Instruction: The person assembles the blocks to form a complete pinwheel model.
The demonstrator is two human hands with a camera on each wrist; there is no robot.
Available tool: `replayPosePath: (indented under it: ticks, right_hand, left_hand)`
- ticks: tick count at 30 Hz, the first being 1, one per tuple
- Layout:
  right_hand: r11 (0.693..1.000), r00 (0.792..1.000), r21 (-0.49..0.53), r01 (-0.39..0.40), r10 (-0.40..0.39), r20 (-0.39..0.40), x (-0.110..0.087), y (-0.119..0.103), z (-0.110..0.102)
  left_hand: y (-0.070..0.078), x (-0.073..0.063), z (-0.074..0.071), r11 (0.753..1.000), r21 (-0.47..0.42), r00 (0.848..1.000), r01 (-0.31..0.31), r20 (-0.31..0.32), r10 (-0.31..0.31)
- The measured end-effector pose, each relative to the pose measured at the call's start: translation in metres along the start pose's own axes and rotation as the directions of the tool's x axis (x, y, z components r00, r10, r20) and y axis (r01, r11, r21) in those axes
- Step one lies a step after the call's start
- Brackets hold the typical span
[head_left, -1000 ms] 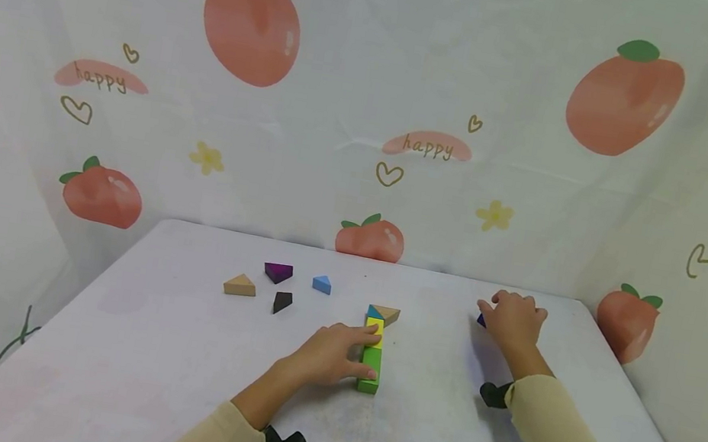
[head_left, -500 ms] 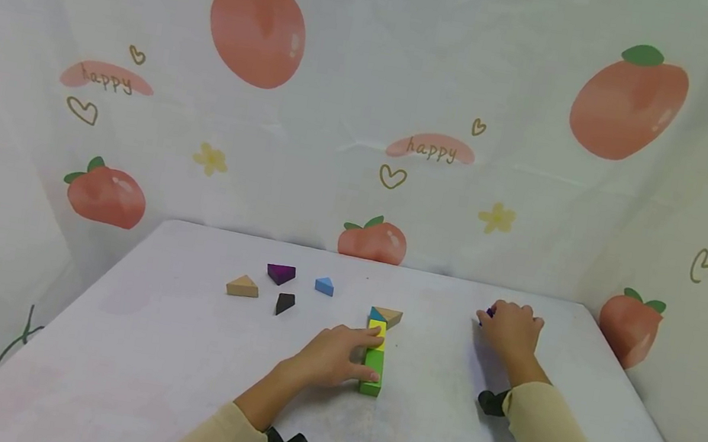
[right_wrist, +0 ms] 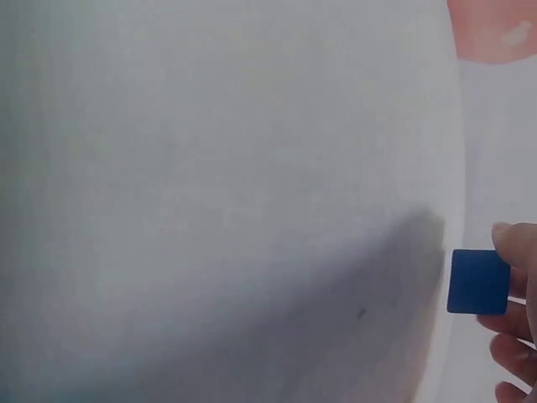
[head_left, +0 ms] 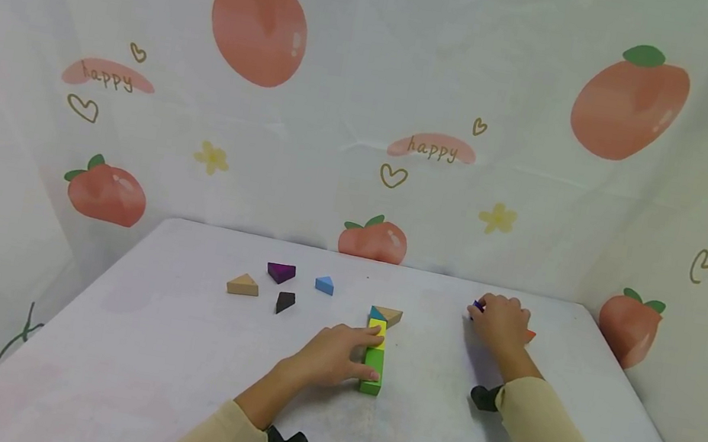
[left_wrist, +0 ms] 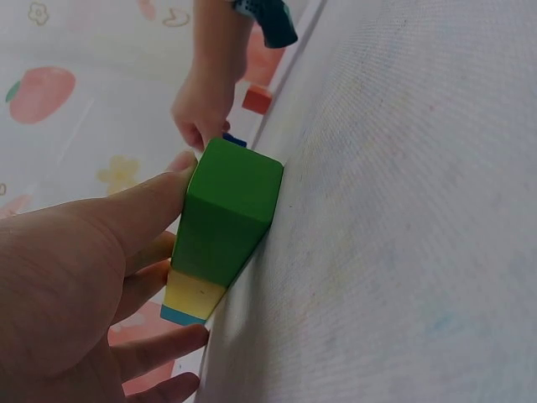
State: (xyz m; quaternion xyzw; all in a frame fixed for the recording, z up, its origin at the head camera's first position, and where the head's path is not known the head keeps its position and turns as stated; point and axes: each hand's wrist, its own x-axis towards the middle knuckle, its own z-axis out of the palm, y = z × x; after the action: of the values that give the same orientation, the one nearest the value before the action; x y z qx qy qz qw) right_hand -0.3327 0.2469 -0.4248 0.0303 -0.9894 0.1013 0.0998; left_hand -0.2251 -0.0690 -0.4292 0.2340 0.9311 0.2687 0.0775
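Note:
My left hand [head_left: 326, 356] rests on a row of blocks, its thumb on the green block [head_left: 373, 367] and its fingertips on the yellow block [head_left: 378, 327]. A blue triangle block [head_left: 376, 313] and a wooden triangle block [head_left: 391, 317] lie at the row's far end. In the left wrist view, fairly straight fingers lie beside the green block [left_wrist: 231, 201]. My right hand [head_left: 500, 325] pinches a dark blue block [head_left: 477, 308] at the right of the table; its square face shows in the right wrist view [right_wrist: 478, 282].
An orange block [head_left: 530, 335] lies just right of my right hand. Back left on the white table [head_left: 165, 361] are a purple block [head_left: 280, 273], a light blue triangle [head_left: 325, 285], a black block [head_left: 285, 302] and another wooden triangle [head_left: 243, 284].
My right hand has shifted slightly left with the dark blue block, and the orange block has come into sight beside it. My left hand stays on the row.

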Motion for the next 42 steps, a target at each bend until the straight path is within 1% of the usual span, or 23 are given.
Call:
replayPosePath:
  ticks: [4, 9, 14, 17, 21, 26, 28, 33, 37, 42]
  right_hand:
    - [1.000, 1.000, -0.001, 0.028, -0.028, -0.010, 0.001, -0.005, 0.001]
    - [0.999, 0.999, 0.012, 0.043, -0.043, -0.021, 0.002, -0.016, 0.000]
    - [0.998, 0.998, -0.011, 0.067, -0.067, -0.016, 0.006, -0.026, 0.001]
    - [0.997, 0.997, -0.001, 0.077, -0.077, -0.013, 0.009, -0.032, 0.004]
    - [0.995, 0.995, 0.024, 0.096, -0.096, -0.008, 0.009, -0.042, 0.005]
    - [0.986, 0.989, 0.085, 0.146, -0.145, -0.017, 0.010, -0.052, 0.005]
    - [0.979, 0.986, 0.115, 0.166, -0.164, -0.028, 0.011, -0.055, 0.006]
    - [0.968, 0.982, 0.167, 0.188, -0.184, -0.039, 0.013, -0.065, 0.010]
    - [0.961, 0.980, 0.195, 0.197, -0.196, -0.027, 0.016, -0.075, 0.013]
    - [0.956, 0.975, 0.196, 0.217, -0.224, 0.014, 0.018, -0.086, 0.016]
  left_hand:
    - [-0.001, 0.000, 0.000, 1.000, -0.005, 1.000, -0.009, -0.003, 0.009]
    - [-0.002, 0.000, 0.000, 1.000, -0.013, 1.000, -0.017, -0.013, 0.017]
    - [-0.002, 0.001, 0.001, 1.000, -0.010, 1.000, -0.012, -0.012, 0.012]
    - [-0.001, 0.001, 0.001, 1.000, -0.013, 1.000, -0.005, -0.009, 0.005]
    - [-0.001, 0.001, 0.000, 1.000, -0.013, 1.000, 0.007, -0.004, -0.007]
    - [-0.001, 0.001, 0.000, 1.000, -0.007, 1.000, 0.016, 0.001, -0.016]
    - [-0.001, 0.001, 0.000, 1.000, -0.007, 1.000, 0.012, -0.002, -0.012]
    - [-0.001, 0.002, 0.000, 1.000, -0.005, 1.000, 0.004, -0.006, -0.004]
    - [-0.002, 0.002, 0.000, 1.000, -0.002, 1.000, 0.003, -0.006, -0.003]
    - [-0.002, 0.002, 0.001, 1.000, 0.007, 1.000, -0.008, -0.009, 0.008]
